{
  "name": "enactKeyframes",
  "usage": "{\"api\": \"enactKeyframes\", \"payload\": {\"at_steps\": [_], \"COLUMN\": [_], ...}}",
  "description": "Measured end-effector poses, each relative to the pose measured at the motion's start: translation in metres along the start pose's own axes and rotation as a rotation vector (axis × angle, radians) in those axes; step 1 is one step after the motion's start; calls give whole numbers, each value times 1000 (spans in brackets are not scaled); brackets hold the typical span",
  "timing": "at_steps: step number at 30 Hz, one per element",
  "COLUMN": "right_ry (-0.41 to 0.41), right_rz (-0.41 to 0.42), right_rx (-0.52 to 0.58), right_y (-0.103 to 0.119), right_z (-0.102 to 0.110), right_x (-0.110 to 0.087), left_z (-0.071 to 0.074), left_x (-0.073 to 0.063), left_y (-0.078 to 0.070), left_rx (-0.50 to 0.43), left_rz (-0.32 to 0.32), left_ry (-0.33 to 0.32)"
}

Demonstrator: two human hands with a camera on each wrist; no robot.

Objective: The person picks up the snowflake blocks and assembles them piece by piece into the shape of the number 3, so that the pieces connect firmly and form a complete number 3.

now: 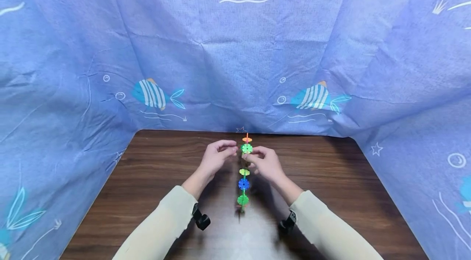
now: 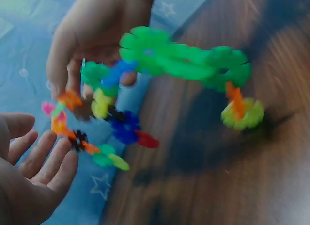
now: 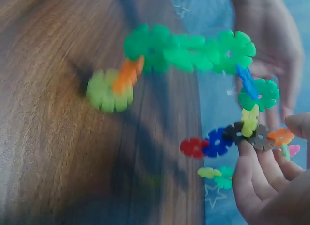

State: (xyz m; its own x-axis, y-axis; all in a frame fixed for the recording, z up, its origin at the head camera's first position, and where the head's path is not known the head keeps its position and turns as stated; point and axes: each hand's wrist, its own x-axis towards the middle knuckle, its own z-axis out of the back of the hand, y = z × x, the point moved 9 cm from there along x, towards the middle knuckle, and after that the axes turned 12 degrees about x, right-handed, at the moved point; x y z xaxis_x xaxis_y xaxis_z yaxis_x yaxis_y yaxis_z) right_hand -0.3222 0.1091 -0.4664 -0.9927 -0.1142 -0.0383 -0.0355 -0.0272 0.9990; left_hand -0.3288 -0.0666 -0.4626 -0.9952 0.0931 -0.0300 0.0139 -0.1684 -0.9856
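Note:
A chain of snowflake building discs (image 1: 243, 184) in several colours hangs over the table between the two hands. Notched discs slot edge to edge, among them green discs (image 2: 145, 49), a blue disc (image 3: 217, 141), a red disc (image 3: 193, 147) and an orange one (image 2: 236, 101). My right hand (image 1: 268, 165) pinches the chain near a dark brown disc (image 3: 261, 137), its thumb toward me. On the other side, my left hand (image 1: 215, 157) is held with fingers loosely extended, just apart from the chain in the head view. Blur softens the wrist views.
A dark wood-grain table (image 1: 154, 178) lies under the hands. Blue cloth (image 1: 235, 68) printed with fish surrounds its back and sides. Each wrist wears a black camera mount, one on the left (image 1: 200, 217) and another on the right (image 1: 288, 221).

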Motion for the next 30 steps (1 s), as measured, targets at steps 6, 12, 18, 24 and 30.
{"api": "enactKeyframes", "payload": {"at_steps": [6,12,18,24,30], "right_ry": [22,27,67,142,58], "right_rz": [-152,-211,-279,-342,-350], "right_rx": [306,402,482,536,349], "right_y": [-18,-35,-58,-80,-89], "right_z": [15,27,35,37,47], "right_x": [0,1,7,10,14], "left_z": [-15,-25,-26,-27,-24], "left_x": [-10,-13,-9,-5,-4], "left_y": [42,57,67,71,74], "left_rx": [182,192,203,181,272], "left_rz": [179,240,281,276,290], "left_ry": [154,191,157,133,118]}}
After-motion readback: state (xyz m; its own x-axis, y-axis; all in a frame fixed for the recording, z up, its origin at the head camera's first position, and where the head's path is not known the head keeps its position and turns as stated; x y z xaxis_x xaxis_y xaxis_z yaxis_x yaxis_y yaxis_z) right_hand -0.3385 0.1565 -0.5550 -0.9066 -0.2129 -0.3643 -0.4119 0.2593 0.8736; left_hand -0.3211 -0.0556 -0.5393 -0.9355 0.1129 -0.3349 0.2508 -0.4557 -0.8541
